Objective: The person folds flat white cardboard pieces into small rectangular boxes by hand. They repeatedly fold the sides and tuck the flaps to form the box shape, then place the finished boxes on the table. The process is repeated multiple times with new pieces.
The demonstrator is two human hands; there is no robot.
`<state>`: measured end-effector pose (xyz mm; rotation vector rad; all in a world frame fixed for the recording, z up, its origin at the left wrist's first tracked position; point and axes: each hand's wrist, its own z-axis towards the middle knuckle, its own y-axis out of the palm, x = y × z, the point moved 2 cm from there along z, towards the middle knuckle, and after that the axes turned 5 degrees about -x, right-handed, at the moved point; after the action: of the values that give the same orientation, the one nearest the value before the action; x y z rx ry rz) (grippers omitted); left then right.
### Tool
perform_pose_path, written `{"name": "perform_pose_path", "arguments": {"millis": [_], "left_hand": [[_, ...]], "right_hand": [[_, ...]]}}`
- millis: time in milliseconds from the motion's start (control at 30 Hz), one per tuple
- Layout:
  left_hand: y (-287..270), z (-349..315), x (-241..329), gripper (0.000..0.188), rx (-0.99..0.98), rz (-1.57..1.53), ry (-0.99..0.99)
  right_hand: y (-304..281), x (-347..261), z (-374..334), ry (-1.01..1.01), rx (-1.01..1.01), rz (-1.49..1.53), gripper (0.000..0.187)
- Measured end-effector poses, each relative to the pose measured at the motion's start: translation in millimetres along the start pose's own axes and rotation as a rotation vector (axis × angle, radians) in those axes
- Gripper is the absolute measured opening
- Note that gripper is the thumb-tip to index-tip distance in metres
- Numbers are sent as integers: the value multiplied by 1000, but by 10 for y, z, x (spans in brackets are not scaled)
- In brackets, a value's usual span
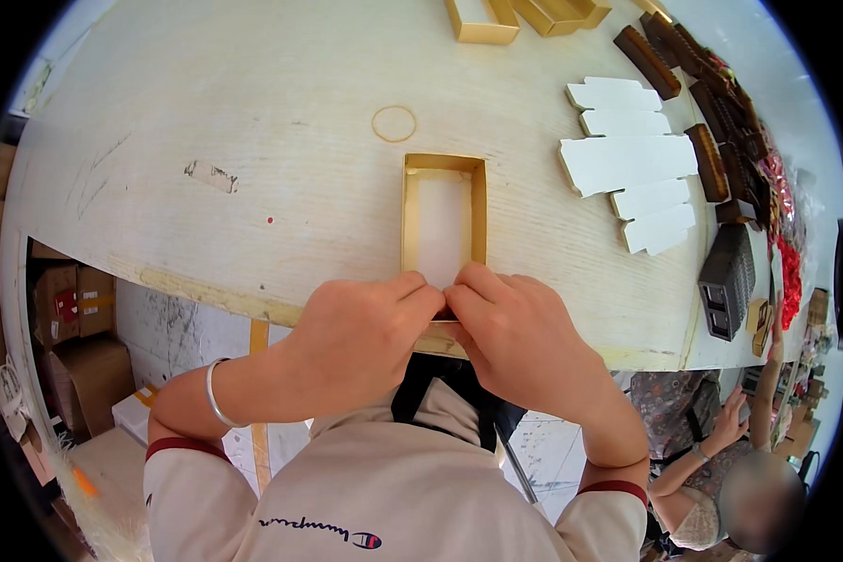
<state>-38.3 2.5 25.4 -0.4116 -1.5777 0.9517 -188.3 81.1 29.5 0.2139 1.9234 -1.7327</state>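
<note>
A gold cardboard box [481,211] with a white inside bottom stands open-topped on the table, close to its front edge. At the box's near end, my left hand [361,323] and my right hand [520,328] meet, fingers pinched on the near wall. My thumbs and fingertips almost touch each other there. Most of that near wall is covered by my fingers. Beyond the box's far end lies a thin rubber band [394,124] in a loose ring.
White unfolded box blanks [628,161] lie spread to the right. Behind them are dark brown trays [710,162] and a black crate-like block [727,278]. More gold boxes [485,32] stand at the far edge. Another person's hand [729,421] shows at lower right.
</note>
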Motion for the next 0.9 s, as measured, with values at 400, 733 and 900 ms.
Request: {"name": "perform_pose_path", "arguments": {"millis": [400,733,900], "left_hand": [[-39,-66,-58,19,195,331,72],[-531,211,-272,79,199,-60,144],[-289,111,-377,53,100,220,52]], "right_hand": [[193,-12,9,42,151,100,15],[-298,302,-178,-165,165,259,27],[-233,77,-208,-125,148,-170,27]]}}
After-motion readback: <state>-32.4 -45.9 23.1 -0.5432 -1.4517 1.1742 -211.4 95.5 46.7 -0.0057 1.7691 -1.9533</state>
